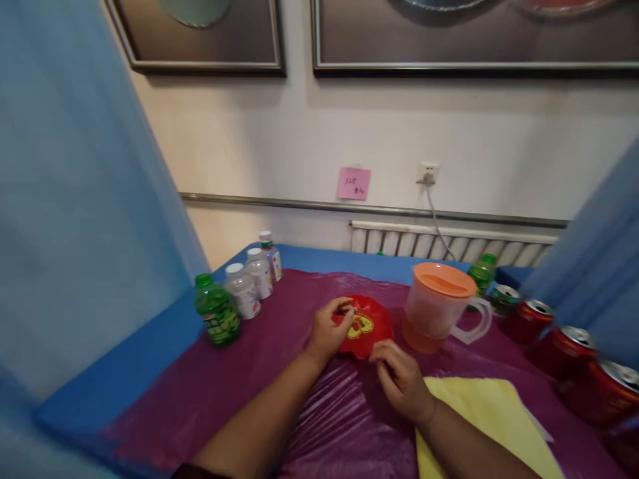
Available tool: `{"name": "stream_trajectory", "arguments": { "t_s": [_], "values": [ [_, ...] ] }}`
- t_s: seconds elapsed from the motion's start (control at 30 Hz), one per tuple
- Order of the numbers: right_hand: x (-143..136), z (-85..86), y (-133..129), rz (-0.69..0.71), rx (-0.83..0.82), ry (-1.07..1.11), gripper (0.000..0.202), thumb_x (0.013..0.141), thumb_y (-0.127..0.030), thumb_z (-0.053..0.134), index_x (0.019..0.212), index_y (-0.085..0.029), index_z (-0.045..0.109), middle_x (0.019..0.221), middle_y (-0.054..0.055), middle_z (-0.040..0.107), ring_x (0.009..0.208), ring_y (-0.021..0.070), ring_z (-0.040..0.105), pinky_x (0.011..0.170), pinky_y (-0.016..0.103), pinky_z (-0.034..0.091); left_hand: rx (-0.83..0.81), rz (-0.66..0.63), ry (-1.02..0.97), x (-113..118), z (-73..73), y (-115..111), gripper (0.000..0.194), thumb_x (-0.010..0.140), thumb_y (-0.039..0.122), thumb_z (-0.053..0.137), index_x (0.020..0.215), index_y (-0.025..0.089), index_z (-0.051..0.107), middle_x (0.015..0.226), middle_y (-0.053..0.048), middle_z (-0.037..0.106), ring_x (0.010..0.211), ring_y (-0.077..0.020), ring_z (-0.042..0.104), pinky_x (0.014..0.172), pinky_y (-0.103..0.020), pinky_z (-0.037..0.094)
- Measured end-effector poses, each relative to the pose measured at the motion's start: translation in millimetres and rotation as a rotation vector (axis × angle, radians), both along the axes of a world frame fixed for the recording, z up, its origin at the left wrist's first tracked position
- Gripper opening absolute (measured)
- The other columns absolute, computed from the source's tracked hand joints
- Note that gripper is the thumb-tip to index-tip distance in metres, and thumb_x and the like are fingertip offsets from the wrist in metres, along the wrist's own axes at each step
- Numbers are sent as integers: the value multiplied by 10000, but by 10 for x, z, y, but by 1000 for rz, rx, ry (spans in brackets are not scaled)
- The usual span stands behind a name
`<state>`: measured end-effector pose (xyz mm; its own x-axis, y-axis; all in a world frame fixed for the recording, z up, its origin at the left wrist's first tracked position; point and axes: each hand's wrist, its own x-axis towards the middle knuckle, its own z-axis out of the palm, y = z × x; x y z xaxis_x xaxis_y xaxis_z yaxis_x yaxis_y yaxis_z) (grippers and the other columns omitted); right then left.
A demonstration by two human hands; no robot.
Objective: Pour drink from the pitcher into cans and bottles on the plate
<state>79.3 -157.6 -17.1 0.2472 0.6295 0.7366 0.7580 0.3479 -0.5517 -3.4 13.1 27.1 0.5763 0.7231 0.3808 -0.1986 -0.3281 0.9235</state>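
Note:
A red scalloped plate (375, 320) with a yellow printed centre lies on the purple plastic sheet (279, 346). At its left edge is my left hand (329, 329), fingers curled with the thumb and fingertips close together over the plate; whatever they hold, if anything, is too small to name. My right hand (402, 379) is curled at the plate's lower right edge, fingertips pressed together, and I cannot make out anything in it. Just right of the plate stands a clear pitcher (426, 316) with an orange lid and some orange liquid inside.
On the left stand a green bottle (217, 313) and several white-capped bottles (243, 293). A yellow cloth (479, 412) lies at the front right. Several red cans (562, 352), a green can (504, 299) and another green bottle (482, 273) line the right side. Blue curtains hang on both sides.

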Motion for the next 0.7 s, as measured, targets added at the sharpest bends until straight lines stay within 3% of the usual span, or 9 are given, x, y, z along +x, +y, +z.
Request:
{"name": "stream_trajectory", "arguments": {
  "t_s": [0.17,0.33,0.53,0.7],
  "values": [
    [52,-156,-109,78,-127,-136,301,893,-45,419,1077,-243,552,994,80,644,859,188,657,733,308,527,-156,90,-96,15,160,169,214,745,270,740,935,174,715,799,-57,768,755,-175,716,748,-281,537],
    [-51,-99,-97,198,-262,-286,288,859,-77,453,1044,-240,602,909,52,682,787,179,657,706,285,527,-333,104,-198,-25,378,359,246,717,269,767,924,151,706,785,-47,760,702,-132,693,712,-247,514],
    [-195,-19,-77,287,-362,-402,196,895,-183,559,1020,-244,698,967,66,725,858,189,681,776,285,528,-542,80,-267,-69,485,452,258,675,195,800,908,134,707,779,-39,758,617,-85,649,674,-221,492],
    [-189,-20,-79,276,-444,-455,151,906,-224,580,984,-232,709,997,70,724,866,191,679,770,284,519,-749,67,-291,-152,645,630,106,755,130,707,856,143,675,735,-15,731,583,-75,640,613,-196,496]
  ]
}}
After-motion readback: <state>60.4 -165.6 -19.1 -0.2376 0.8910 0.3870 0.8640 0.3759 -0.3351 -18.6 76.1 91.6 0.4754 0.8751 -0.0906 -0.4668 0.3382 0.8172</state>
